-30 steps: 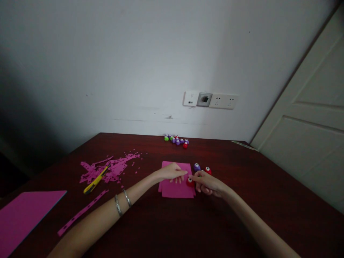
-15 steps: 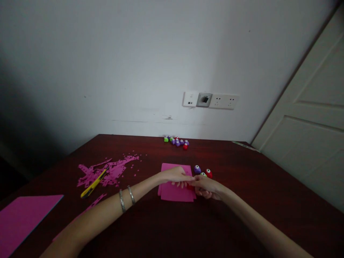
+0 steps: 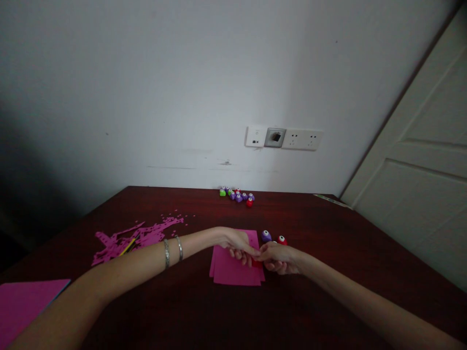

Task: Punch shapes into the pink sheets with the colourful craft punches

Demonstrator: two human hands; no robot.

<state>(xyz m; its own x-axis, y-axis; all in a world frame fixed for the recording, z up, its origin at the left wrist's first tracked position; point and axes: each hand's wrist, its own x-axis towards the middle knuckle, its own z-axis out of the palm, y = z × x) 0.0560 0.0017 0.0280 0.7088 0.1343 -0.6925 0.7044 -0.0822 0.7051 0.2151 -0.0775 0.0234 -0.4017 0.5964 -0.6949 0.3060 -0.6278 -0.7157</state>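
A red craft punch [image 3: 257, 264], mostly covered by my fingers, sits at the right edge of a small stack of pink paper sheets [image 3: 233, 274]. My right hand [image 3: 280, 257] is closed around the punch from the right. From the left, my left hand [image 3: 239, 244] reaches over the paper with curled fingers, its thumb meeting my right hand's fingertips on top of the punch. Just behind my right hand stand a purple punch [image 3: 266, 236] and another red punch [image 3: 282, 240]. A further punch there is almost wholly hidden.
Several small coloured punches [image 3: 239, 197] are grouped at the table's back edge by the wall. Cut pink scraps [image 3: 153, 234] lie at left around a yellow utility knife [image 3: 127, 246], partly behind my left forearm. A larger pink sheet [image 3: 29, 304] lies at front left.
The view has shifted slightly, so the table sits lower. My left forearm now covers more of the knife, and my right hand hides more of the green punch. Both hands stay together at the red punch.
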